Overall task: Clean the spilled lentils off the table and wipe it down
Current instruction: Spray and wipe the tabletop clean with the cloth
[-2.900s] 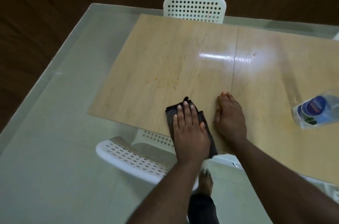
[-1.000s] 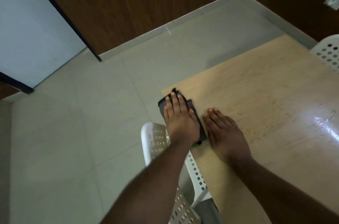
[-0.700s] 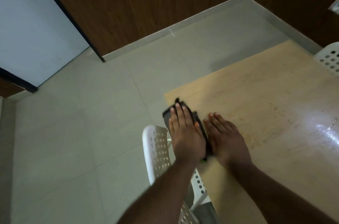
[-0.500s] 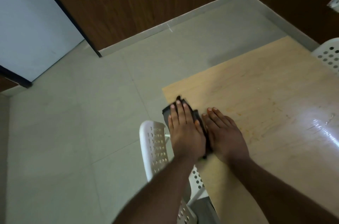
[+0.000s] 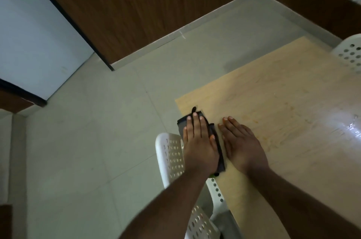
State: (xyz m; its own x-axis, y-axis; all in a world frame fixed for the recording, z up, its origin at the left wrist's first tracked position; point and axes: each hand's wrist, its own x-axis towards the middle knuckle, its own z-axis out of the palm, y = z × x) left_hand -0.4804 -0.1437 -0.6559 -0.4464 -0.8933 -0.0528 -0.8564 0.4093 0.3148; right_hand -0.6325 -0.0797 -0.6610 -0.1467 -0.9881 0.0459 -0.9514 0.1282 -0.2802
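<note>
Because the dark cloth sits right at the table's near corner, with part of it already over the edge, the likeliest slip from here is that a further push sends it, and anything gathered under it, down onto the floor or onto the white perforated chair just below. The left hand lies flat on the cloth with its fingers straight and spread, pressing down rather than gripping, so nothing would hold the cloth if it slid off. The right hand rests palm down on the bare wood just beside it, fingers extended and together, holding nothing. No lentils can be made out on the table; only faint yellowish streaks show on the surface to the right of the hands, and whether any grains are trapped beneath the cloth cannot be told. A wet-looking glare near the right edge of the view suggests that part has been wiped. No bowl, bin or other container is in view here, so anything swept off this corner would have nowhere to land but the chair seat or the tiles.
</note>
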